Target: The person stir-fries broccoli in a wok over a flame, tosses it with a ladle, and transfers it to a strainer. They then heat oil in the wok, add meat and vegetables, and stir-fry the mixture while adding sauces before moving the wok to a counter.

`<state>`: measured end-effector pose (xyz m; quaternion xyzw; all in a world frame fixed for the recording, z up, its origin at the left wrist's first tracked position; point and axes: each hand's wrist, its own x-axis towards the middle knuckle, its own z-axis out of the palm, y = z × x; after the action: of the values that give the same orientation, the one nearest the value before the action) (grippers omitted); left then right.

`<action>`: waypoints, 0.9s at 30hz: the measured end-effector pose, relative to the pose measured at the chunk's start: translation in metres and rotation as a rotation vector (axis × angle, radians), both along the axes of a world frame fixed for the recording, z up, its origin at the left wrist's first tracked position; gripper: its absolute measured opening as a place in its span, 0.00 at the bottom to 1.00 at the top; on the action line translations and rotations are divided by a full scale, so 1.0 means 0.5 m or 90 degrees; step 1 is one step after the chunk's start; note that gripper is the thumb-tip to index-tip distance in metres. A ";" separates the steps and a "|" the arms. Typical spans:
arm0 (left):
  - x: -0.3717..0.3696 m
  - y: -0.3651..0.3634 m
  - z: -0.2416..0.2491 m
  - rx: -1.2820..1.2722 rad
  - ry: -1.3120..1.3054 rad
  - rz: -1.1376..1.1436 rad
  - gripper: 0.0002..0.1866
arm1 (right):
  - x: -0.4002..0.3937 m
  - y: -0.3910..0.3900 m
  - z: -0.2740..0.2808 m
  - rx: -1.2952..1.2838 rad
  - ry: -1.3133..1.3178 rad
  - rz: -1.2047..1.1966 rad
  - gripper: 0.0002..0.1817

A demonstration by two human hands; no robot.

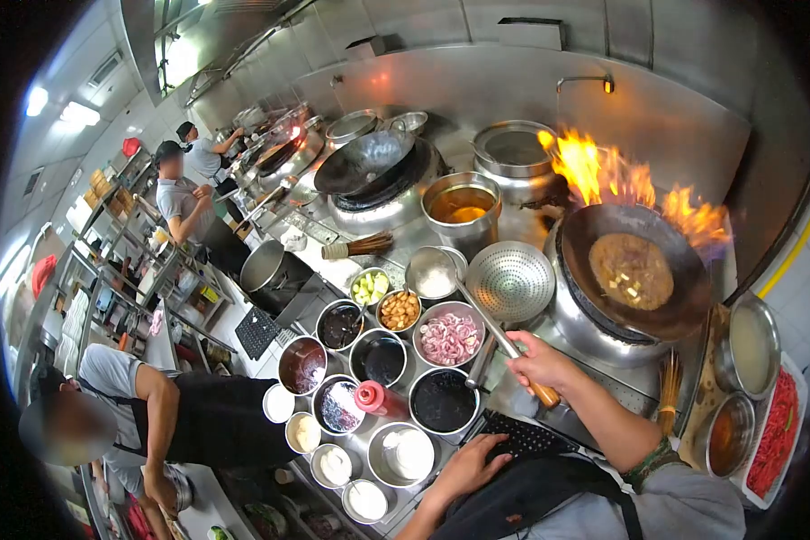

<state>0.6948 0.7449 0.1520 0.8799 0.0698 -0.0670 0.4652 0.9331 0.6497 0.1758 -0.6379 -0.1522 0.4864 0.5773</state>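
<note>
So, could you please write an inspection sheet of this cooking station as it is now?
Surface: steel counter, crowded with bowls and pots.
Job's things: ladle, its bowl over the seasoning bowls; wok on a burner holding brown food, flames behind it.
Clutter: strainer, broth pot, bowl of pink slices, red-capped bottle, tray of red chillies, whisk brush.
Grippers: right hand grips the ladle handle; left hand rests at the counter edge on a black mat, holding nothing.
Cables: nothing seen.
Surroundings: second wok on the next burner; three other people at work to the left; shelving racks.
</note>
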 end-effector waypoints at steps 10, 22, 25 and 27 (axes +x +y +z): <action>0.003 0.002 0.008 0.000 0.000 -0.003 0.24 | -0.001 0.011 0.001 0.025 0.061 -0.037 0.33; 0.007 0.005 -0.004 0.018 -0.006 -0.019 0.24 | 0.031 -0.033 -0.001 0.208 0.350 -0.074 0.26; 0.019 0.002 -0.001 0.024 0.000 -0.028 0.24 | 0.026 -0.068 0.009 0.288 0.429 -0.059 0.23; 0.031 0.000 0.015 0.025 0.010 -0.036 0.24 | 0.021 -0.098 0.015 0.376 0.523 -0.051 0.22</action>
<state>0.7102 0.7447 0.1593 0.8901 0.0497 -0.0854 0.4449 0.9436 0.6005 0.1832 -0.2089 -0.0190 0.6108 0.7635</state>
